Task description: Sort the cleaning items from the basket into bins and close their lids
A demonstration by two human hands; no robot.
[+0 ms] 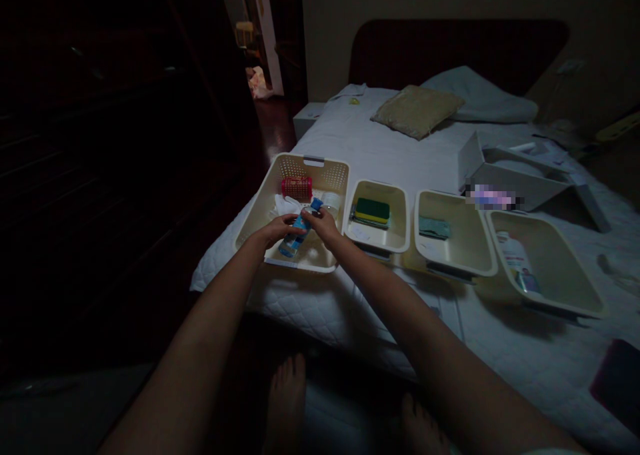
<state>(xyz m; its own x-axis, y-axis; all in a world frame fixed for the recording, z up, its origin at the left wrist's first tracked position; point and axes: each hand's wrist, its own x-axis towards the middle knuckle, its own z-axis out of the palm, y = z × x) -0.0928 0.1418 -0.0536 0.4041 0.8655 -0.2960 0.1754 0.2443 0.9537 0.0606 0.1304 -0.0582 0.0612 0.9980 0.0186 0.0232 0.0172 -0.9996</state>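
Between both my hands is a small clear plastic bottle (pixel 291 244) with a blue label and blue cap, tilted above the large cream basket (pixel 256 218). My left hand (pixel 278 230) has its fingers curled against the bottle's label side. Near the cap, my right hand (pixel 324 226) grips the upper part. Inside the basket lie a red perforated container (pixel 297 188), a white crumpled cloth-like item (pixel 287 204) and a clear container (pixel 331 200) beside my right hand.
Three smaller cream bins stand to the right: one holds green-yellow sponges (pixel 373 211), another folded greenish cloths (pixel 434 228), the third a white bottle (pixel 515 255). Behind them are an open white box (pixel 520 178) and a pillow (pixel 417 110) on the bed. A dark object (pixel 620 382) lies at right.
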